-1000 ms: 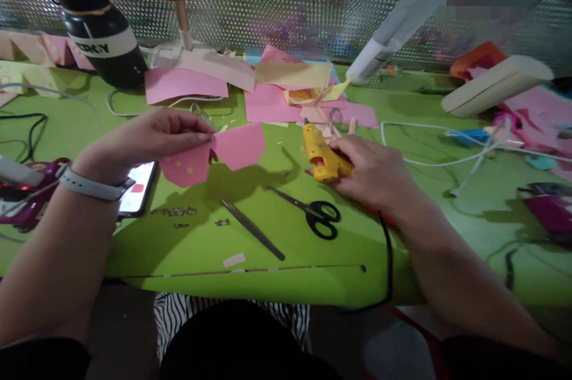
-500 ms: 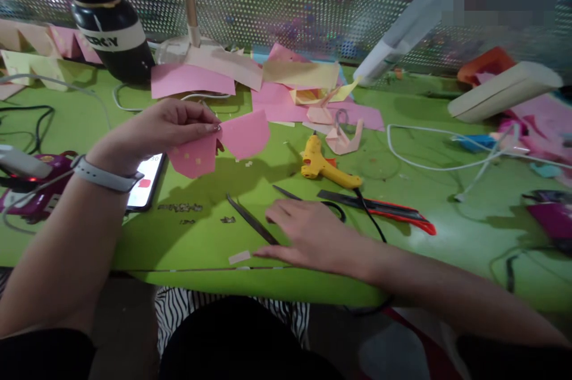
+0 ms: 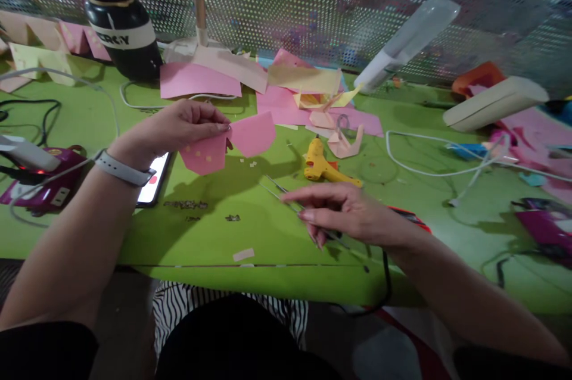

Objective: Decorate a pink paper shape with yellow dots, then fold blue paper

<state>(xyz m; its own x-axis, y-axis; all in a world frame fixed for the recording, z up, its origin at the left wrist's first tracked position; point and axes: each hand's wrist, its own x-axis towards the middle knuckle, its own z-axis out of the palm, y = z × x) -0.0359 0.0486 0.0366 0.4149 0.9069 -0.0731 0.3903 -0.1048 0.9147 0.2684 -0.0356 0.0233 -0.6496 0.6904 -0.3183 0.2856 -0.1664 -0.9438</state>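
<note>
My left hand (image 3: pixel 187 124) pinches a piece of pink paper (image 3: pixel 254 134) with a cut-out shape, held above the table; small pale squares show on its lower left part. In my right hand (image 3: pixel 348 210) is a pair of tweezers (image 3: pixel 274 188), gripped between thumb and fingers, tips pointing up and left and slightly apart. Tiny pale squares (image 3: pixel 252 164) lie below the paper. Small dark bits (image 3: pixel 232 218) sit on the table between my hands. Beyond my right hand rests a yellow glue gun (image 3: pixel 326 168). A red and black utility knife (image 3: pixel 411 219) is partly covered by that hand.
A phone (image 3: pixel 152 189) lies under my left wrist. Behind stand a black bottle (image 3: pixel 127 37) and a fan (image 3: pixel 201 22), with pink and yellow paper (image 3: pixel 308 79) beside them. A white cable (image 3: pixel 429 171) loops at the right. A pale strip (image 3: pixel 243 255) lies near the front edge.
My right hand has picked the tweezers up off the table and lifted them, turning palm inward. The left hand still holds the pink paper. The camera view has shifted slightly.
</note>
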